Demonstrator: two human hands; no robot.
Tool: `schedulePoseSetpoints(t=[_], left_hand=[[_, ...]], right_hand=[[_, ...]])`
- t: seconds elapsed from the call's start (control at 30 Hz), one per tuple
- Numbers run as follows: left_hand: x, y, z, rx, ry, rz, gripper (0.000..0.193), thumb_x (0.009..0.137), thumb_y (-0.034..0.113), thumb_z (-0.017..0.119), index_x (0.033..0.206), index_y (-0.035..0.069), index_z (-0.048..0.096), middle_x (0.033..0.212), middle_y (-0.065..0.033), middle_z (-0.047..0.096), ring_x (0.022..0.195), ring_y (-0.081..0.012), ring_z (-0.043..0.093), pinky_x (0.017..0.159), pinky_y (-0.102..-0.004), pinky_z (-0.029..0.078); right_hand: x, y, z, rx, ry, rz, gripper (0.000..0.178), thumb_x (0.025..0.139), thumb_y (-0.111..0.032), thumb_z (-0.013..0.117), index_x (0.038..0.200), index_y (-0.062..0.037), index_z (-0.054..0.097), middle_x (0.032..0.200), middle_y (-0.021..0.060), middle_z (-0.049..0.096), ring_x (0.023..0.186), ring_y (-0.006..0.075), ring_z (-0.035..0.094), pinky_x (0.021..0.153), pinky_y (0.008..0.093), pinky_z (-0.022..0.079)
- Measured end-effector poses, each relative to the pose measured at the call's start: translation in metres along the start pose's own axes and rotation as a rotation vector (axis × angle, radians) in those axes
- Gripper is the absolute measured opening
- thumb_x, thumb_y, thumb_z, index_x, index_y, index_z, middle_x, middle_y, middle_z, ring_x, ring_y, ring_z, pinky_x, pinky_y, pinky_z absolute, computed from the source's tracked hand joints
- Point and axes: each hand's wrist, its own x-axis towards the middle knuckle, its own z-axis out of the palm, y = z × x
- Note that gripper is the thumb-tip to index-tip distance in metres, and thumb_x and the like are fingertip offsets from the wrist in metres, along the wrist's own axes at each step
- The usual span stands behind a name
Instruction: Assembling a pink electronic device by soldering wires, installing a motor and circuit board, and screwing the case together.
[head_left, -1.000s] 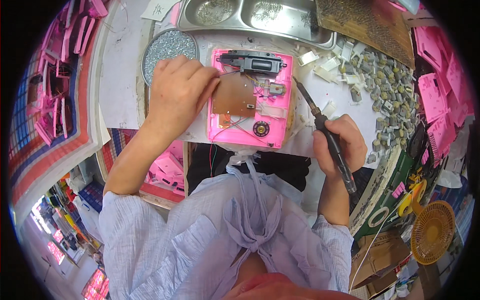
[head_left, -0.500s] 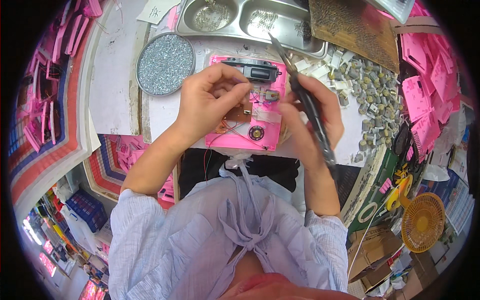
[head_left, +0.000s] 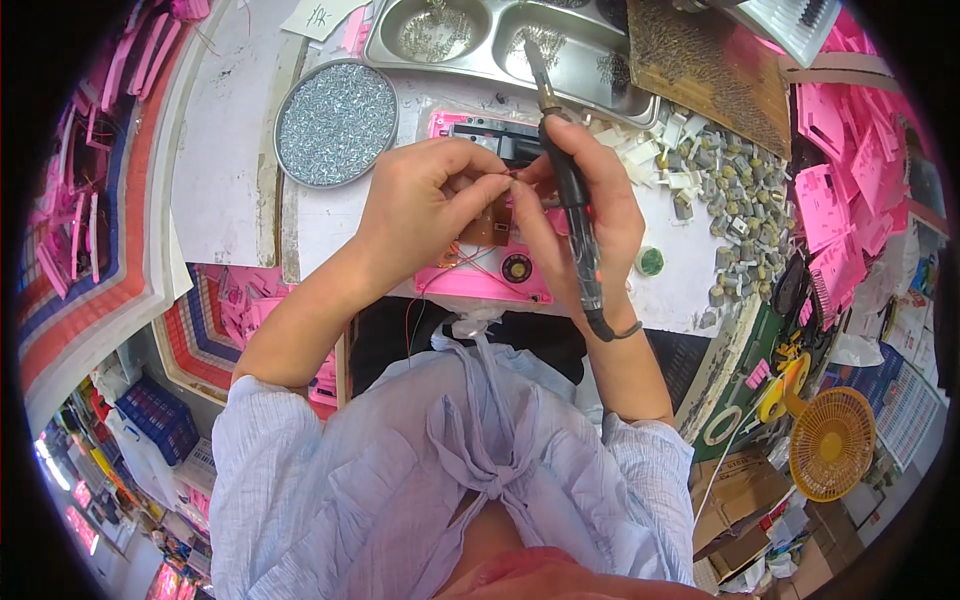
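Note:
My left hand (head_left: 425, 205) is closed in a pinch over a pink plastic housing (head_left: 455, 284); what its fingertips hold is too small to make out. A black soldering iron (head_left: 572, 185) lies in my right hand (head_left: 610, 210), tip pointing up and away, while that hand's thumb and a fingertip meet the left fingertips. In the housing are a brown circuit board (head_left: 488, 230), a round black part (head_left: 516, 268) and a long black part (head_left: 480, 130). Thin red and dark wires trail from its near left side. My hands hide much of its middle.
A round tray of small metal pieces (head_left: 335, 122) stands to the left. Beyond the housing is a steel compartment tray (head_left: 480, 62). Several small grey motor-like parts (head_left: 735, 215) lie to the right, near a green round piece (head_left: 649, 262) and stacked pink panels (head_left: 830, 200).
My right hand has moved left to the left fingertips, and the soldering iron has swung more upright, its tip farther away. The left hand keeps its pinch.

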Motion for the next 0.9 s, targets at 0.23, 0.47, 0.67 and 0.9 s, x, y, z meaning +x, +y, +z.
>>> schedulePoseSetpoints(t=[0.23,0.47,0.67,0.9], left_hand=[[0.002,0.000,0.000,0.167,0.019,0.100,0.010,0.086,0.005,0.075,0.094,0.000,0.074,0.079,-0.0074,0.070,0.065,-0.0122,0.066,0.060,-0.0265,0.052],[0.003,-0.005,-0.002,0.051,-0.030,0.102,0.011,0.086,0.008,0.078,0.092,0.000,0.073,0.073,-0.0069,0.069,0.059,-0.0121,0.064,0.055,-0.0274,0.051],[0.002,-0.008,-0.003,-0.107,-0.042,0.006,0.011,0.089,0.009,0.076,0.092,-0.001,0.072,0.079,-0.0060,0.066,0.062,-0.0106,0.060,0.059,-0.0263,0.050],[0.007,-0.009,0.005,0.151,-0.008,0.160,0.010,0.082,0.008,0.076,0.086,0.001,0.069,0.094,-0.0092,0.061,0.072,-0.0205,0.063,0.064,-0.0321,0.052]], right_hand=[[0.001,0.006,0.007,-0.024,0.011,-0.017,0.055,0.080,0.010,0.074,0.131,-0.0063,0.064,0.093,0.0109,0.066,0.081,0.0216,0.065,0.073,0.0304,0.053],[-0.002,0.008,0.002,-0.011,-0.020,0.043,0.053,0.081,0.012,0.071,0.130,-0.0059,0.064,0.097,0.0112,0.065,0.081,0.0211,0.064,0.073,0.0307,0.053],[-0.006,0.004,-0.006,-0.171,-0.090,-0.091,0.056,0.078,0.006,0.076,0.130,-0.0070,0.064,0.097,0.0105,0.064,0.084,0.0224,0.064,0.078,0.0344,0.052],[-0.035,0.016,-0.014,-0.254,-0.013,-0.077,0.058,0.075,-0.001,0.082,0.130,-0.0082,0.064,0.095,0.0088,0.067,0.090,0.0284,0.065,0.094,0.0398,0.050]])
